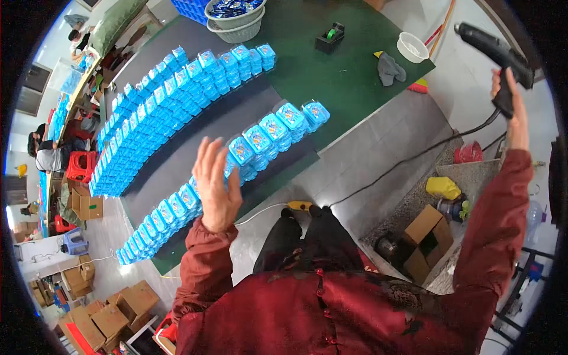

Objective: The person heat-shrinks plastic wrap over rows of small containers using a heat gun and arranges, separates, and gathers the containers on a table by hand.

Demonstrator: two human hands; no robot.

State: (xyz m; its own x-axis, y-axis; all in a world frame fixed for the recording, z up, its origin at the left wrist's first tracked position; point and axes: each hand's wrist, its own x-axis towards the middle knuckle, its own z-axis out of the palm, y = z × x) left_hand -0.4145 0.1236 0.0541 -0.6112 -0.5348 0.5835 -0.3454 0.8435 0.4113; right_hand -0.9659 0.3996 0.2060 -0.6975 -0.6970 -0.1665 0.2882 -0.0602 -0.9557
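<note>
Up at the right, my right hand (516, 112) is wrapped round the handle of a black heat gun (491, 46). Its nozzle points up and left, and a dark cord runs from the handle down across the floor. My left hand (218, 186) is open, fingers spread, over the near row of stacked light-blue square packs (257, 139). It hides part of that row; whether it touches the packs I cannot tell. Farther back on the table stand several more rows of the same blue stacks (160, 109).
The green table (367, 112) also bears a tape dispenser (329, 36), a grey cloth (390, 69), a white bowl (412, 47) and baskets (236, 31) of small packets. Cardboard boxes (427, 236) stand at the lower right. Other people (50, 157) sit at a far-left bench.
</note>
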